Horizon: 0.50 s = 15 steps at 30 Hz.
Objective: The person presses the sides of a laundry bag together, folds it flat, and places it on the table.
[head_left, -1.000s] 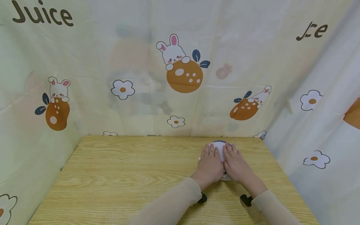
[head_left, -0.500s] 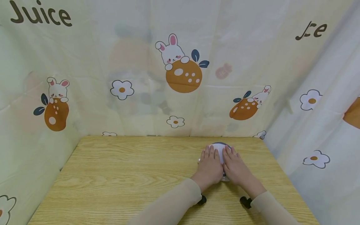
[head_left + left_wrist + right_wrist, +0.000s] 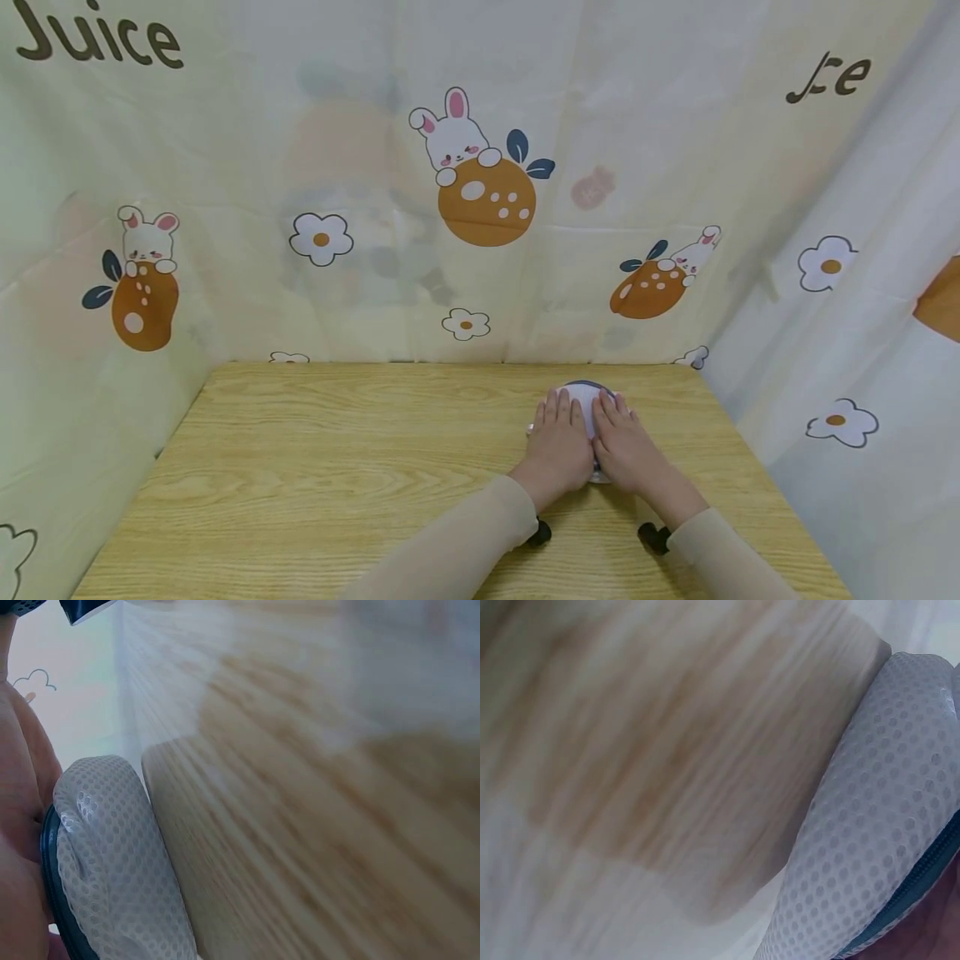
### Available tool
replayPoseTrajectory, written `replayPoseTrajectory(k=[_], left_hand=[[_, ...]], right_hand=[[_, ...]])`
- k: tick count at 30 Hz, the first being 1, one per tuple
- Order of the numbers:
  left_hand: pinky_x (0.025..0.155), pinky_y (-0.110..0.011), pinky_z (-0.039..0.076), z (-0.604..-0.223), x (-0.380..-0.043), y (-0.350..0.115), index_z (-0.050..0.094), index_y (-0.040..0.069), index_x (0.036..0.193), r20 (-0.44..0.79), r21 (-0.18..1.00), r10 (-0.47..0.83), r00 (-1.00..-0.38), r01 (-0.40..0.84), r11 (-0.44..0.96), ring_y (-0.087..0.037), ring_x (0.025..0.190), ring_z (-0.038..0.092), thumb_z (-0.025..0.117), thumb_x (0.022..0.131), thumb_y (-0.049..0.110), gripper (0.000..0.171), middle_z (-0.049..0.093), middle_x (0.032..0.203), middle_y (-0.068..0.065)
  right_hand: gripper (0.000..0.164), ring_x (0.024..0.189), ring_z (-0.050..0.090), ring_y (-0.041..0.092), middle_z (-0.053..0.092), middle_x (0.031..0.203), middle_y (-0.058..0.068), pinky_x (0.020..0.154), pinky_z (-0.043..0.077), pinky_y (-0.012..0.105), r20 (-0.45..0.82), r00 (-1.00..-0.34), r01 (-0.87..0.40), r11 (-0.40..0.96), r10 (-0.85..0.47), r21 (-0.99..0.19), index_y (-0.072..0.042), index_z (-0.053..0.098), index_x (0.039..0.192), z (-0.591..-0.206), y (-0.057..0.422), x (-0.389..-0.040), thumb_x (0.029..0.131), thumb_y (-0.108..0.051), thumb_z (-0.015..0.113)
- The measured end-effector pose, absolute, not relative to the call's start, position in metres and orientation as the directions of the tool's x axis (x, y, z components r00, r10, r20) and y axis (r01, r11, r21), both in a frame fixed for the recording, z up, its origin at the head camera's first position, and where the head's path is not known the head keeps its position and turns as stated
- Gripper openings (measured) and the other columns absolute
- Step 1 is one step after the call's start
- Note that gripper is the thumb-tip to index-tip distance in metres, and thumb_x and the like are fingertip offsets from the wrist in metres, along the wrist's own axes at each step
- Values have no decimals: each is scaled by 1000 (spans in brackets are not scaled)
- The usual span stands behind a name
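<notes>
A round white mesh laundry bag (image 3: 583, 398) with a dark blue zipper lies on the wooden table (image 3: 337, 450), right of its middle. My left hand (image 3: 557, 446) rests on the bag's left half with its fingers straight and pointing away. Beside it, my right hand (image 3: 636, 454) lies over the right half, fingers straight too. Both hands cover most of the bag. Close up in the left wrist view, the mesh side (image 3: 124, 862) bulges below the zipper (image 3: 56, 892), with the hand against the top. The right wrist view shows the same padded mesh (image 3: 877, 787) under the palm.
A curtain (image 3: 375, 275) printed with rabbits, fruit and flowers closes off the back and both sides of the table. Black wrist-worn pieces (image 3: 655, 538) hang below the wrists near the sleeves (image 3: 480, 533).
Both hands and the bag's far edge sit slightly lower in the head view than a second ago. The hands stay flat on the bag, and the background drifts slightly left.
</notes>
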<state>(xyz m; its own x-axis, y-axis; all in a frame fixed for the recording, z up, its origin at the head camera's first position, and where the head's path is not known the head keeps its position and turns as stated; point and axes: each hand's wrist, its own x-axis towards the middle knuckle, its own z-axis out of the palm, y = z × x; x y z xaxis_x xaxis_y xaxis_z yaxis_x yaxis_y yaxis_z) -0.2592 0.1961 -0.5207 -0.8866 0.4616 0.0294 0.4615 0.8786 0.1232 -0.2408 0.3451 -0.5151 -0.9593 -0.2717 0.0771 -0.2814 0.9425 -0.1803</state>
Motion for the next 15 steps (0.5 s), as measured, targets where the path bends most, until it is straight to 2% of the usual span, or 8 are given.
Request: replayPoseTrajectory(k=[6, 15], left_hand=[[137, -45, 21, -522, -259, 196, 32, 7, 169, 9, 114, 464, -886, 462, 880, -32, 169, 17, 32, 115, 44, 66, 24, 180, -13], [137, -42, 20, -520, -257, 195, 30, 8, 170, -34, 84, 466, -884, 462, 883, -30, 170, 15, 32, 115, 46, 67, 23, 180, -10]], right_hand=[[59, 158, 18, 62, 24, 171, 38, 123, 25, 78, 74, -955, -296, 940, -287, -171, 18, 32, 159, -520, 348, -242, 113, -16, 44], [59, 158, 15, 64, 21, 171, 39, 122, 23, 80, 35, -957, -288, 932, -287, -218, 19, 30, 159, -521, 348, -242, 113, -16, 44]])
